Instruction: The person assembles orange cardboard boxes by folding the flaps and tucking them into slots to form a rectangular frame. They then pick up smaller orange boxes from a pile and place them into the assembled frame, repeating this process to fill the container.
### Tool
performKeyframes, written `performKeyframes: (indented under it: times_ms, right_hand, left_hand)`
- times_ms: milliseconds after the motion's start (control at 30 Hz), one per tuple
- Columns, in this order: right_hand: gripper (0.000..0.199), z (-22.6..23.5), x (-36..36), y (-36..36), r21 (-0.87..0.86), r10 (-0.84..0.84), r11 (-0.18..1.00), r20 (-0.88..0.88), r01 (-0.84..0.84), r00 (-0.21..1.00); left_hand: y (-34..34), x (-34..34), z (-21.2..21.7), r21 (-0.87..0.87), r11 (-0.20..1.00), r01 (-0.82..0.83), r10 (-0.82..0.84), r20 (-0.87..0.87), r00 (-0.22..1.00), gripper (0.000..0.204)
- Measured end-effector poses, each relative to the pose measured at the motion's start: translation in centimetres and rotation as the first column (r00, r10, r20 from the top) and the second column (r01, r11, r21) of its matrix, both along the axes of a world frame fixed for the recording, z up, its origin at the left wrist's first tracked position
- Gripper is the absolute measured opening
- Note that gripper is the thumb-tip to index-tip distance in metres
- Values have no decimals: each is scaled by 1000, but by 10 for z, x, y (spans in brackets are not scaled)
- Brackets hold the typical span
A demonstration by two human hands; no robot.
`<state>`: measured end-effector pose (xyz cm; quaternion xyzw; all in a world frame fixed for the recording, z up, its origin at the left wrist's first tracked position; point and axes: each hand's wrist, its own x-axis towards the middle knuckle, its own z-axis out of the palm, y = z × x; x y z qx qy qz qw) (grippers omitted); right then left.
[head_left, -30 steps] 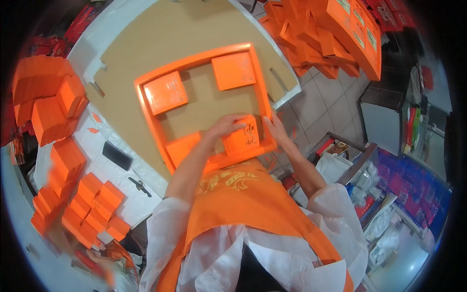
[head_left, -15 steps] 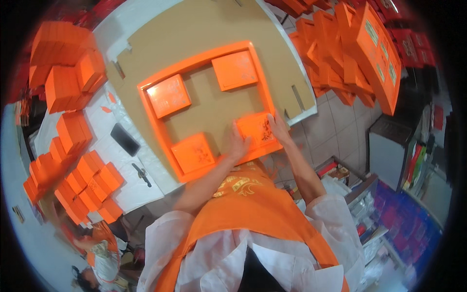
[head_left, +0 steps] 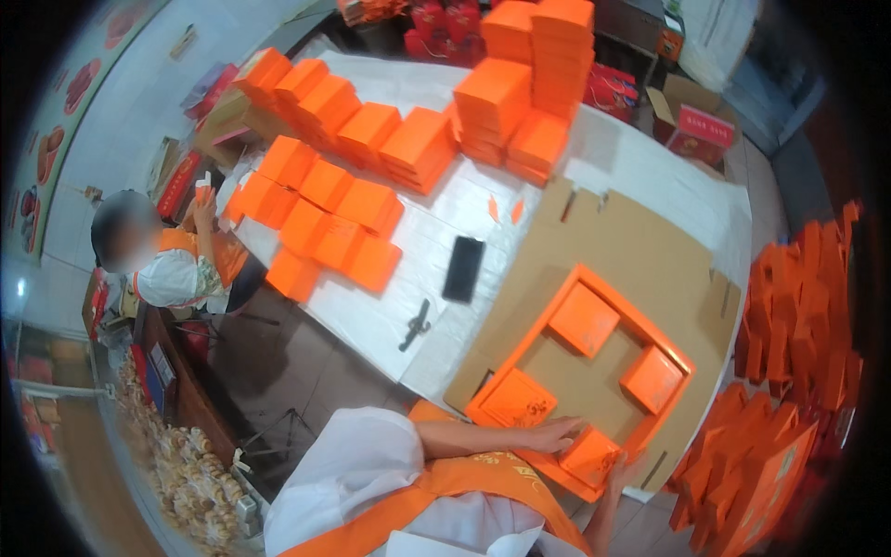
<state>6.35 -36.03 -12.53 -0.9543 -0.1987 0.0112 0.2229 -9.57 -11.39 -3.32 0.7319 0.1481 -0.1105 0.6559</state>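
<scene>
An orange rectangular frame (head_left: 642, 322) lies on a brown cardboard sheet (head_left: 594, 390), with a small orange box in each corner. The far box (head_left: 585, 318), the right box (head_left: 652, 379) and the left box (head_left: 512, 399) stand untouched. My hands flank the nearest orange box (head_left: 591, 453), which has dark markings on top. Along its left side, my left hand (head_left: 554, 434) lies with fingers stretched out. My right hand (head_left: 615, 475) grips its right side by the frame's edge; those fingers are partly blurred.
Stacks of orange boxes (head_left: 497, 102) cover the table's far side, with more boxes (head_left: 339, 223) at left. A black phone (head_left: 463, 269) and a dark tool (head_left: 415, 325) lie on the white table cover. Orange frames (head_left: 742, 473) are piled at right. A person (head_left: 181, 269) sits at left.
The view has swung to the left, bringing the seated person and the wall into sight. Both hands stay at the same box, and the boxes keep their corners.
</scene>
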Motion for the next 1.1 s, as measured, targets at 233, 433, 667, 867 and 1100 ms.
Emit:
performKeyframes:
  times_ms: [233, 433, 667, 867, 1100]
  right_hand:
    - [50, 85, -29, 194, 443, 84, 893, -335, 78, 938]
    - [46, 179, -136, 456, 546, 413, 834, -525, -78, 745]
    - [48, 232, -211, 797, 646, 865, 480, -237, -594, 442]
    - [54, 277, -275, 999, 653, 956, 259, -67, -712, 286]
    - [53, 274, -331, 1055, 660, 979, 185, -60, -728, 195]
  left_hand:
    - [184, -121, 36, -84, 861, -502, 500, -42, 865, 45]
    - [438, -221, 67, 38, 426, -904, 794, 462, 394, 45]
    - [685, -343, 170, -26, -4, -1000, 811, 584, -19, 79]
    - [819, -428, 219, 486, -258, -835, 746, 649, 147, 121]
    - [888, -443, 199, 397, -166, -903, 724, 670, 162, 133]
